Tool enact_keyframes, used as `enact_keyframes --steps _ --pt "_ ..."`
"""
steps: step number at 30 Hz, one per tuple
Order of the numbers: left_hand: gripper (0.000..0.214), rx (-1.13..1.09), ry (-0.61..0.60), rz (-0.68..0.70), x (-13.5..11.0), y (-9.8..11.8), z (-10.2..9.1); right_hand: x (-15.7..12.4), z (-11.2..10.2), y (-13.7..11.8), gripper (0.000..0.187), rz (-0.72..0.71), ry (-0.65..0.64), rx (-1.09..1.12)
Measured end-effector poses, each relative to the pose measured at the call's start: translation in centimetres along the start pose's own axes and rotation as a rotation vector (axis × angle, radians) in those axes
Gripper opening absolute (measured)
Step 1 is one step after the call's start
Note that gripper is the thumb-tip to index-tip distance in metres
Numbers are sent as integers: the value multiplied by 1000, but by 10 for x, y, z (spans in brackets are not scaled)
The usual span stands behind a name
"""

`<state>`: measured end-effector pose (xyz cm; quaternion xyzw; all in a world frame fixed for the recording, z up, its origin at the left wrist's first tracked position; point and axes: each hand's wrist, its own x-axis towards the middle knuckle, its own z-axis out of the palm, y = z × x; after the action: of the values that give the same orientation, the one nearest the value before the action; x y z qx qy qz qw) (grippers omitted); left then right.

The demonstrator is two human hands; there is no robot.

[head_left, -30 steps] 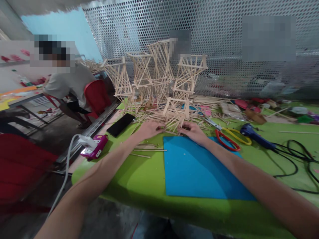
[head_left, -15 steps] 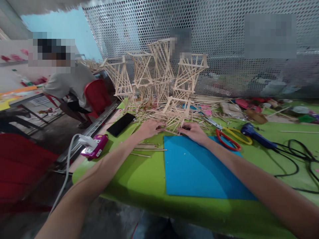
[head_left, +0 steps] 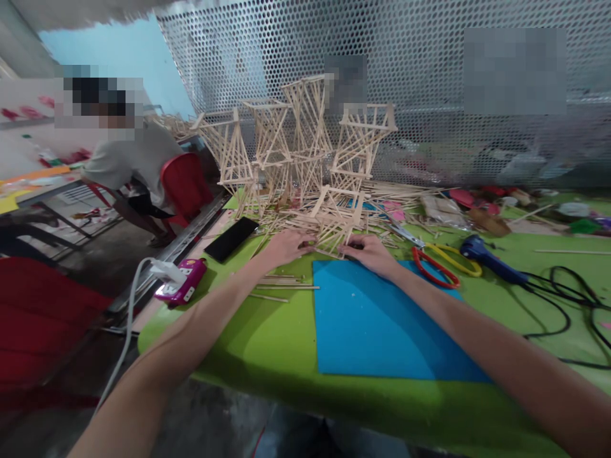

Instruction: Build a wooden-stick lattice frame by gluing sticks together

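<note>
Both my hands reach to the near edge of a heap of thin wooden sticks (head_left: 305, 222) on a green table (head_left: 267, 343). My left hand (head_left: 285, 245) lies palm down with its fingertips curled onto the sticks. My right hand (head_left: 370, 252) pinches at the sticks beside it, fingers closed. Between the two hands sits a small frame glued from sticks (head_left: 338, 219). Tall stick frames (head_left: 305, 140) stand behind the heap. A blue mat (head_left: 382, 324) lies just below my hands.
A black phone (head_left: 231, 238) and a purple power strip (head_left: 184, 280) lie at the left. Red and yellow scissors (head_left: 442, 264), a blue glue gun (head_left: 487, 257) and black cables (head_left: 568, 305) lie at the right. Another person sits on a red chair (head_left: 184, 181) at the far left. Perforated metal sheet (head_left: 429, 76) backs the table.
</note>
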<state>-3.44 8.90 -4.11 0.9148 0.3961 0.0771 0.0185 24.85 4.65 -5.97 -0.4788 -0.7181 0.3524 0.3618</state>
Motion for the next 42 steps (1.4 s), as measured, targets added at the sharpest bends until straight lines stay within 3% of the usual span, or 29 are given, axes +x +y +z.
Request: enact_keyframes --steps 14,25,28,33,37,39,42 --pt "43 -30 7 4 -1 -2 2 0 1 5 39 -51 42 65" --pt "38 -48 54 -48 -1 -1 3 -4 -1 -4 62 -105 445 128" --pt "38 -61 81 -41 -2 -5 3 -7 -7 -6 58 -116 565 160" --pt "31 -132 178 -100 -4 -4 -5 -12 -25 -15 51 -50 647 235" --pt "25 -128 305 -143 -9 3 -15 -22 -44 -30 68 -105 740 -1" --pt "23 -131 367 -143 -11 7 -20 -28 -54 -38 73 -166 731 -41" --pt "23 -150 423 -125 -15 12 -25 -33 -68 -49 82 -98 651 122"
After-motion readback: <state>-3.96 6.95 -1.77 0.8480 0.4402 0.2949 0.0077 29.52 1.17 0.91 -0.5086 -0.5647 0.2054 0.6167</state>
